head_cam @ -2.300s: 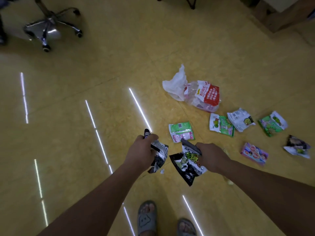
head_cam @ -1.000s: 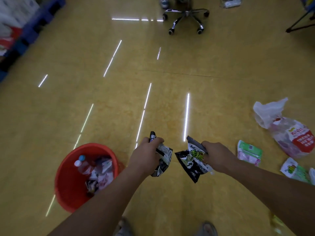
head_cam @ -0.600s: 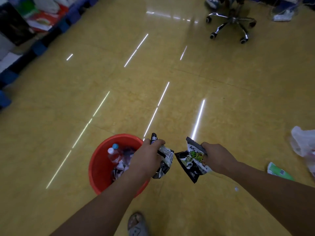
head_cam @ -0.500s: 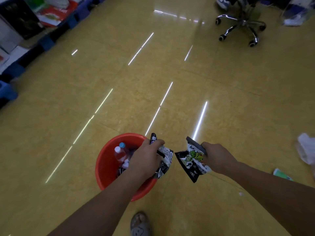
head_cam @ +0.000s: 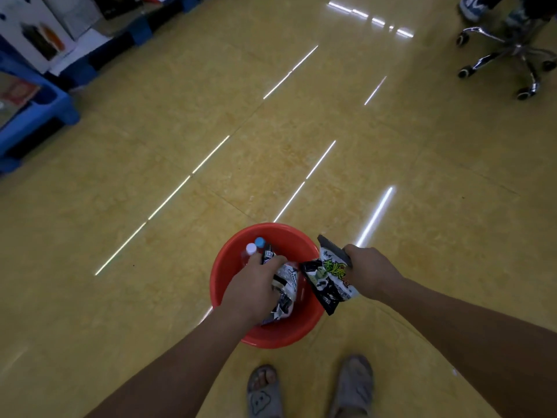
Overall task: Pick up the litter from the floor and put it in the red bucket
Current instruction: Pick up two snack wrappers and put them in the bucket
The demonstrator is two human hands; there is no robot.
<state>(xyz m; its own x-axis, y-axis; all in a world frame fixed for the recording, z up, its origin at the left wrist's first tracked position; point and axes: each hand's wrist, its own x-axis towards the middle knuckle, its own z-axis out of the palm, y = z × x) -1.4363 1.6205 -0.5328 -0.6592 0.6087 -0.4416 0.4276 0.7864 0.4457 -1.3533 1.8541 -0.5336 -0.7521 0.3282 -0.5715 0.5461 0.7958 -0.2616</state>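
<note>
The red bucket stands on the yellow floor just ahead of my feet. My left hand hovers over its opening, shut on a crumpled black-and-white wrapper. My right hand is at the bucket's right rim, shut on a black snack bag with green print that hangs partly over the rim. Inside the bucket, at the far left, I see two bottle caps, one white and one blue. My left hand hides most of the bucket's contents.
A chrome swivel chair base stands at the far right, with someone's shoe above it. Blue pallets with cardboard boxes line the left edge. My two sandalled feet stand close behind the bucket.
My view has turned left from the litter pile to the bucket. Both hands, holding the same wrappers, have come from beside the bucket to over it.
</note>
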